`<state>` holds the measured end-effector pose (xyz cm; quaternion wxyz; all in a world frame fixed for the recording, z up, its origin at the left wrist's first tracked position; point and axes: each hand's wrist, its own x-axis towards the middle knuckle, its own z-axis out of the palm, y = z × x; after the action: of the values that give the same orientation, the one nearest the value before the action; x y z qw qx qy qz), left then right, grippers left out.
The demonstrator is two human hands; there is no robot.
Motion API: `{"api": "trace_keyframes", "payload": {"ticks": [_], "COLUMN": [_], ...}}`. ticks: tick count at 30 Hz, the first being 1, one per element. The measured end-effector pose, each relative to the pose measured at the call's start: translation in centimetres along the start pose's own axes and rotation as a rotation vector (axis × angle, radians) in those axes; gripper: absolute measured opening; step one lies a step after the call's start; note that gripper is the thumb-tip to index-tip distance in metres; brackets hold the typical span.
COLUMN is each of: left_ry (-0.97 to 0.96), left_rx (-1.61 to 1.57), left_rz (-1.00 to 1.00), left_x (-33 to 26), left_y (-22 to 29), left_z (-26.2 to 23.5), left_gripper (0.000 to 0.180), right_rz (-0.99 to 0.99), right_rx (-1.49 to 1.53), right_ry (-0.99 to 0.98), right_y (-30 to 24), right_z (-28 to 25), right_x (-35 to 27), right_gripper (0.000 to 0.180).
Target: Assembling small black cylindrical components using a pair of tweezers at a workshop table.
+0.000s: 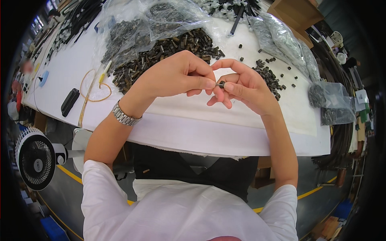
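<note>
Above the near part of the white-covered table, both hands meet fingertip to fingertip. Between the thumb and fingers of my right hand is a small dark piece, with a thin metallic bit showing on its left side. My left hand, with a metal watch on its wrist, pinches at that thin end; what exactly it grips is mostly covered by the fingers. Behind my left hand lies a big heap of short dark brown pieces. Small black cube-like pieces are scattered beyond my right hand.
Clear plastic bags cover part of the heap; others lie at the right. A black oblong object, a yellow-handled tool and a loop of cord are at left. A fan stands beside the table.
</note>
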<state>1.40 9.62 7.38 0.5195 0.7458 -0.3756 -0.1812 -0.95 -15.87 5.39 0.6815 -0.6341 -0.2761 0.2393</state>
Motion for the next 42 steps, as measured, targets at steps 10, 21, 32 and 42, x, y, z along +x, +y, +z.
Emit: {"api": "trace_keyframes", "payload": {"ticks": [10, 21, 32, 42], "left_ry": [0.025, 0.194, 0.118, 0.4], "left_rx": [-0.354, -0.15, -0.296, 0.397], "left_rz": [-0.103, -0.009, 0.087, 0.212], "left_x": [0.1, 0.3, -0.2, -0.3], "left_y": [-0.1, -0.3, 0.7, 0.8], "left_z": [0.4, 0.9, 1.1, 1.4], "left_gripper": [0.022, 0.024, 0.026, 0.014], "right_rz": [-0.086, -0.314, -0.237, -0.272], "right_rx": [0.647, -0.509, -0.383, -0.131], "right_ry": [-0.098, 0.504, 0.485, 0.502], "right_y": [3.6, 0.9, 2.0, -0.1], "right_z": [-0.8, 2.8, 4.1, 2.5], "right_x": [1.0, 0.0, 1.3, 0.1], "right_gripper": [0.039, 0.014, 0.013, 0.018]}}
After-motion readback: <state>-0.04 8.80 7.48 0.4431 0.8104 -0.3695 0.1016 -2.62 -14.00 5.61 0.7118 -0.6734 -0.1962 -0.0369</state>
